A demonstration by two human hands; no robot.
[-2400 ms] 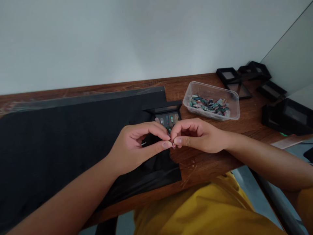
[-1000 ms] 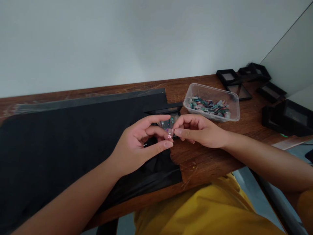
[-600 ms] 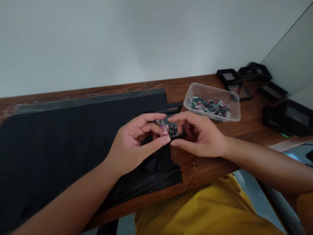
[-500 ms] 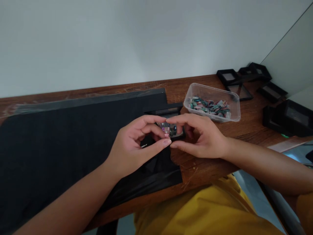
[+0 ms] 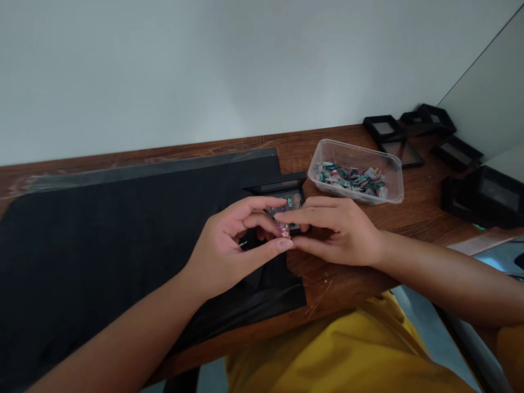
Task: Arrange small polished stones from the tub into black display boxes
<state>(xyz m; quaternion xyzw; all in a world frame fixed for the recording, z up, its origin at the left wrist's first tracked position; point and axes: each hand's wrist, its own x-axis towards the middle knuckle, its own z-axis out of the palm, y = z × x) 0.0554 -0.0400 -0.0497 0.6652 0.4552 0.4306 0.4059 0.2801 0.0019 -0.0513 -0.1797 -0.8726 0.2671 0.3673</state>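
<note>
Between thumb and fingers, my left hand [image 5: 233, 245] pinches a small clear piece with pink decoration [image 5: 284, 231]. My right hand [image 5: 339, 229] meets it from the right, its thumb tip against the left thumb and its fingers closed at the upper part of the piece. Just behind the fingers lies an open black box [image 5: 275, 184] holding small shiny pieces, one of them green; the hands partly hide it. The box sits at the right edge of a black mat [image 5: 123, 240].
A clear plastic tub [image 5: 393, 180] of small colourful pieces stands behind my right hand. Several black frame boxes [image 5: 458, 153] are spread at the right, near the wall. The brown wooden table [image 5: 323, 284] ends at the yellow clothing in front.
My right fingers have lowered and closed onto the small piece. The left hand has shifted slightly right and down, and more of the box's contents shows.
</note>
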